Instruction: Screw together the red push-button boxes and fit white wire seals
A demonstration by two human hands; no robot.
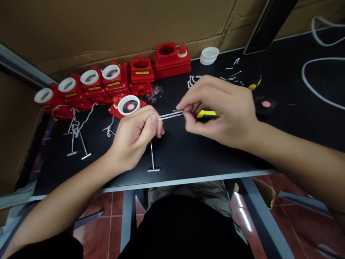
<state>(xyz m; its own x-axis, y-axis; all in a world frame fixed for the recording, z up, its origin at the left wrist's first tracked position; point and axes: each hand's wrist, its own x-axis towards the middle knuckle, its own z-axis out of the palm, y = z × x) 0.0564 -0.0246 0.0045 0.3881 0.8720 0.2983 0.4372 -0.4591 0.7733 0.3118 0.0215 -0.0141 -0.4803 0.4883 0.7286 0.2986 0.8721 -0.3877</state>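
Note:
A doubled white cord [171, 116] is stretched between my two hands above the black tabletop. My left hand [137, 136] is closed around one end, thumb on top. My right hand [226, 109] pinches the other end between thumb and fingertips. Below my left hand a thin metal T-bar [152, 156] shows; its upper end is hidden, so I cannot tell whether the cord joins it. Just behind my left hand lies a red housing with a white ring [129, 105], partly covered. A yellow and dark green handle [207, 114] is partly hidden behind my right hand.
Several red housings [93, 86] line the back left, before a cardboard wall. More T-bars [84, 145] with tangled cord lie at left. White rings [209, 55] are stacked at the back. A yellow-handled tool [253, 86] and a white cable [309, 81] are at right.

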